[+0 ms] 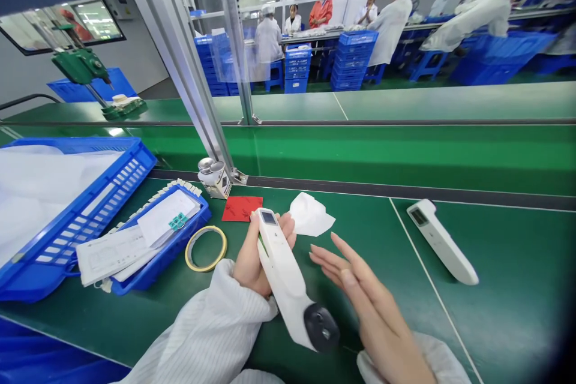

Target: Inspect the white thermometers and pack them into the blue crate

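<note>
My left hand (256,258) is closed round a white handheld thermometer (288,282), its small screen pointing away and its dark round sensor end toward me. Just right of the device, my right hand (360,294) hovers with fingers stretched flat and holds nothing. A white cloth (310,214) lies on the green table beyond both hands. A second white thermometer (441,241) lies flat on the table to the right, apart from my hands.
A red card (242,208), a yellow tape ring (206,248) and a small blue tray (173,246) of papers lie to the left, beside a large blue crate (96,204). A metal post (198,90) rises behind. People in white coats work at far benches.
</note>
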Available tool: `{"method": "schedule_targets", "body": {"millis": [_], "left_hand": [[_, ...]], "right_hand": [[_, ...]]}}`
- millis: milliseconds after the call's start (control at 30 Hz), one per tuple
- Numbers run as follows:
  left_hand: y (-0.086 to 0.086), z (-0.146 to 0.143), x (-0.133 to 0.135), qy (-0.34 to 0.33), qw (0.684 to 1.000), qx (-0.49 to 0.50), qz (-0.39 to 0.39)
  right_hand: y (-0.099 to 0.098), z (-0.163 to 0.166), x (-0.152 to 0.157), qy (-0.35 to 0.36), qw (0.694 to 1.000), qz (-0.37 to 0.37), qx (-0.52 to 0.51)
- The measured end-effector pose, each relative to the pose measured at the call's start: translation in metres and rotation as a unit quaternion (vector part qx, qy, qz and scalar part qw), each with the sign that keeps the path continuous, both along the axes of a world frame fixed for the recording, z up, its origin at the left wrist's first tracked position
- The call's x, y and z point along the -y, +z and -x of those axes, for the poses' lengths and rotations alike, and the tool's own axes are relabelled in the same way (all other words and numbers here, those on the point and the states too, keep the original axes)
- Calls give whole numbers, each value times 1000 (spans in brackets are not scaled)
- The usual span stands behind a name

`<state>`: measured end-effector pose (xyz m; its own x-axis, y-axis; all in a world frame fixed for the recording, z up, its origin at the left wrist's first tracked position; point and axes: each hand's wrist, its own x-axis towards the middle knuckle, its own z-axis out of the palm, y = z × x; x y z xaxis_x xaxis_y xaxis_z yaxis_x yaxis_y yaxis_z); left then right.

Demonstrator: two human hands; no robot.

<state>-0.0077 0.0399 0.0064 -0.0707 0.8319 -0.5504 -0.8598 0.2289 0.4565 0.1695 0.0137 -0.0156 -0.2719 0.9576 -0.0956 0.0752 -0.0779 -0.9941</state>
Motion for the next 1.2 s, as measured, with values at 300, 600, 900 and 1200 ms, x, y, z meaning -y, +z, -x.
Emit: {"method": "schedule_targets", "body": {"millis": [300, 600, 900, 1200], "left_hand": [[-16, -25, 22, -65, 944, -289, -146], [-4, -26, 27, -91, 908, -387, -135], [-12, -24, 34, -104, 887, -404, -197], [-53, -31, 20, -51, 940, -271, -202]], "right_hand": [[2, 9, 12, 129, 976, -116, 135], [-17, 37, 20, 75, 975, -145, 151], [-9, 28, 15, 36, 997, -71, 23], [14, -8, 1, 65, 974, 70, -205]]}}
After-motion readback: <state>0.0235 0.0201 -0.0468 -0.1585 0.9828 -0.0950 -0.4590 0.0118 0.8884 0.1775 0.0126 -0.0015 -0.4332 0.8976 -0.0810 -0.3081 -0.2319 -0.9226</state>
